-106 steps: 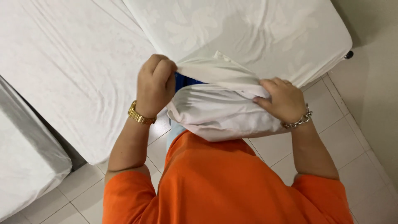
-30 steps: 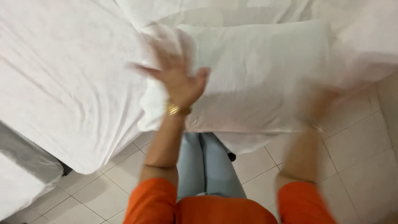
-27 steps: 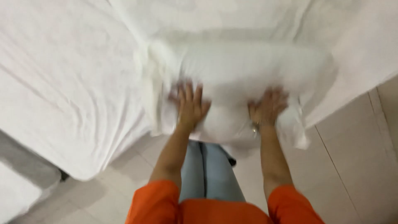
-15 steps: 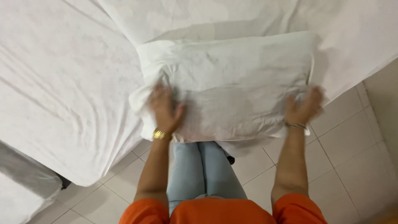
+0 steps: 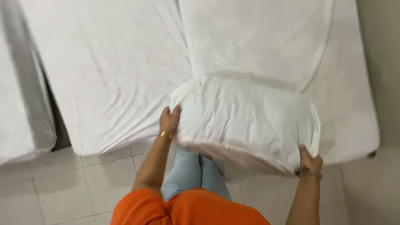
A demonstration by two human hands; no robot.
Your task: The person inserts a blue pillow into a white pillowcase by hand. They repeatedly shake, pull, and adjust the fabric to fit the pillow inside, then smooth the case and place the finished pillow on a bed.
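while the person stands at the foot edge of the bed (image 5: pixel 125 83), both hands hold a white pillow (image 5: pixel 246 121) that lies on the bed's near edge, partly hanging past it over the floor (image 5: pixel 104 179). the left hand (image 5: pixel 170 121) has its grip clamped on the pillow's left end, fingers curled onto the fabric, with a gold bracelet (image 5: pixel 165 134) at the wrist just below the pillow. the right hand (image 5: pixel 310 159) has its grip clamped on the pillow's lower right corner, with a bracelet at that wrist too. beyond the pillow, a folded white sheet (image 5: pixel 258 37) lies flat on the bed, its near edge just behind the pillow. under the pillow's near side show pale blue jeans (image 5: pixel 193 175) and an orange shirt (image 5: pixel 187 210). far left of the pillow stands a second bed (image 5: pixel 21 83) in white, apart from the first by a dark gap.
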